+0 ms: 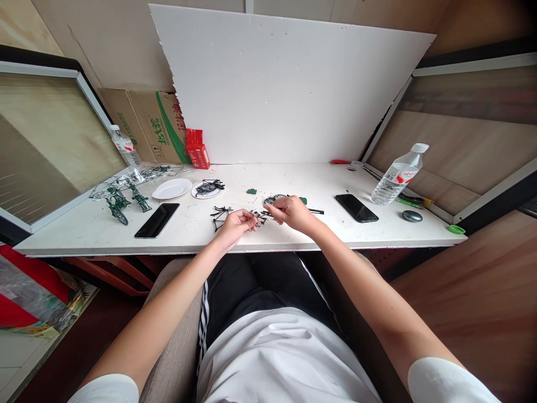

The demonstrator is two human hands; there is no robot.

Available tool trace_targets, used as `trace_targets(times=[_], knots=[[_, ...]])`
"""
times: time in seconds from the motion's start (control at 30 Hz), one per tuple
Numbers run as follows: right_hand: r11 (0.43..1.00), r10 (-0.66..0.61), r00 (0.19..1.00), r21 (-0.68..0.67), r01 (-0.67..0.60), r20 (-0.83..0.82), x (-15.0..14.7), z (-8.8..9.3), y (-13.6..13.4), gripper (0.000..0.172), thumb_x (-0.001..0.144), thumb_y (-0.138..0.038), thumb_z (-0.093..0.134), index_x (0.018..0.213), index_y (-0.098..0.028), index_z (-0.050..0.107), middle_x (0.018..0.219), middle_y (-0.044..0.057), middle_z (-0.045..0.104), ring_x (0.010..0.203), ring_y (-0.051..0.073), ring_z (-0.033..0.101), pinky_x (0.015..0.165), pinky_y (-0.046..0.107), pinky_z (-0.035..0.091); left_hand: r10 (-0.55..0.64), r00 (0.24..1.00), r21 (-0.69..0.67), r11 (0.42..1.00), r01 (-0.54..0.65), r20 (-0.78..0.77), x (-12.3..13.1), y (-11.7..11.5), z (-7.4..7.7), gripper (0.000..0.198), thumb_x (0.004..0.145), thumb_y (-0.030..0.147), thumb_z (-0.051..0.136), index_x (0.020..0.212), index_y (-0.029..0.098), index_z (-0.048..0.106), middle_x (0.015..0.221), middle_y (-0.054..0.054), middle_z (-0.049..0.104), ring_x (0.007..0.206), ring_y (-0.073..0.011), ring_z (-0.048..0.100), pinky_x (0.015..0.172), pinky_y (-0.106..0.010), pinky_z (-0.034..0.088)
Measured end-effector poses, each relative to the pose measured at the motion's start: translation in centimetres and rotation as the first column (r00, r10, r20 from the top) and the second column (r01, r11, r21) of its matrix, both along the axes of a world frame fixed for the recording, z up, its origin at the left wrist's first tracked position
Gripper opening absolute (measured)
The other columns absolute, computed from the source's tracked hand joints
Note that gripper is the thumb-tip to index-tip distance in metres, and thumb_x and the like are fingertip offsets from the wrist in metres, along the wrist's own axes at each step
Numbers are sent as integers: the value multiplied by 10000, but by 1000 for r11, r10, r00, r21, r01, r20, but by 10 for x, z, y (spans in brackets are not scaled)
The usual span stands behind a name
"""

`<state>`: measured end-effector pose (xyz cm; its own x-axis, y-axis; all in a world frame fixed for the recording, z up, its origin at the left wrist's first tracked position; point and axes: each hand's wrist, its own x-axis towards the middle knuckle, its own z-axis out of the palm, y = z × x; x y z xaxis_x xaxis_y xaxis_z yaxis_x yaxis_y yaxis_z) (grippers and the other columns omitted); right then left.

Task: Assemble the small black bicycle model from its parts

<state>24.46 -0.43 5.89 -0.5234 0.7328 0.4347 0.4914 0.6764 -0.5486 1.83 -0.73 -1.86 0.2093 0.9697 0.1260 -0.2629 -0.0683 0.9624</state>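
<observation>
The left hand (238, 226) has its fingers pinching 1 small dark part (258, 219) low over the bench (398, 229), near its front edge, probably to keep fine work close to the eyes. The right hand (289, 212) sits just beside it, fingers curled and pressed together; I cannot tell what, if anything, they grip. 1 black frame (220, 214) stands beyond the left wrist.

Further out, 2 phones (157, 220) lie flat, 1 per side, seemingly to leave the middle free. Of 2 white plates (172, 189), 1 carries black pieces (210, 187), likely so they stay gathered. 1 green piece (251, 191) lies between the plates and the right hand.

Beyond are 2 bottles (396, 176), 1 per side, and 1 red box (198, 150).
</observation>
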Motion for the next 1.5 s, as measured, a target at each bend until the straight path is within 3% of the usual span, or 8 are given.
trace_targets(times=[0.2, 0.3, 0.47, 0.67, 0.93, 1.2, 1.33, 1.5], knots=[[1000, 2, 999, -22, -1, 43, -3, -4, 1, 610, 1118, -580, 407, 632, -217, 472, 577, 7, 599, 566, 150, 562, 685, 303, 426, 38, 999, 56, 998, -37, -24, 3, -4, 2, 514, 635, 471, 1008, 802, 153, 640, 800, -50, 758, 619, -135, 677, 653, -273, 485], [998, 14, 999, -65, -12, 38, -2, -5, 0, 474, 1116, -569, 425, 827, -218, 559, 736, 18, 665, 655, 167, 597, 690, 301, 427, 148, 989, 129, 981, -148, 6, 5, -6, 6, 511, 651, 481, 994, 791, 163, 619, 787, -44, 756, 561, -121, 651, 585, -256, 455], [991, 83, 996, -103, -87, -40, 0, 0, -6, 312, 1089, -547, 509, 1044, -239, 533, 951, 40, 703, 750, 174, 600, 683, 292, 435, 240, 971, 197, 952, -235, 0, 3, -7, 17, 489, 678, 479, 977, 783, 165, 618, 827, -73, 773, 536, -117, 645, 548, -252, 467], [986, 104, 987, -119, -118, -120, -1, 10, -15, 313, 1076, -553, 548, 1022, -245, 541, 800, 7, 679, 717, 178, 639, 688, 293, 468, 280, 960, 271, 923, -273, 16, 5, -14, 31, 486, 675, 483, 979, 759, 166, 619, 822, -63, 760, 531, -117, 647, 542, -264, 520], [982, 40, 984, -176, -70, -172, -3, 28, -30, 449, 1038, -656, 574, 886, -236, 530, 698, -6, 658, 662, 180, 657, 680, 297, 491, 334, 941, 347, 877, -332, 55, 15, -31, 40, 417, 744, 435, 950, 775, 167, 631, 820, -44, 746, 549, -117, 665, 572, -271, 564], [990, -14, 991, -140, -5, -135, -5, 34, -38, 550, 1058, -699, 478, 769, -232, 492, 655, -3, 618, 602, 160, 588, 630, 285, 442, 371, 928, 457, 821, -343, 29, 15, -40, 52, 317, 814, 381, 903, 785, 177, 661, 822, -32, 740, 588, -129, 688, 616, -286, 586], [986, 19, 994, -165, -37, -112, -1, 37, -37, 507, 1084, -663, 445, 842, -226, 530, 732, 11, 649, 668, 168, 626, 675, 296, 473, 360, 933, 492, 815, -305, -19, 11, -40, 53, 285, 837, 363, 885, 795, 177, 673, 819, -34, 740, 600, -135, 696, 619, -284, 586], [974, 119, 981, -176, -145, -150, 5, 41, -40, 355, 1056, -587, 578, 1011, -238, 530, 876, 23, 683, 753, 179, 653, 672, 300, 486, 357, 933, 504, 815, -287, -45, 8, -38, 52, 257, 870, 357, 856, 811, 179, 680, 827, -34, 739, 622, -147, 712, 636, -296, 594]])
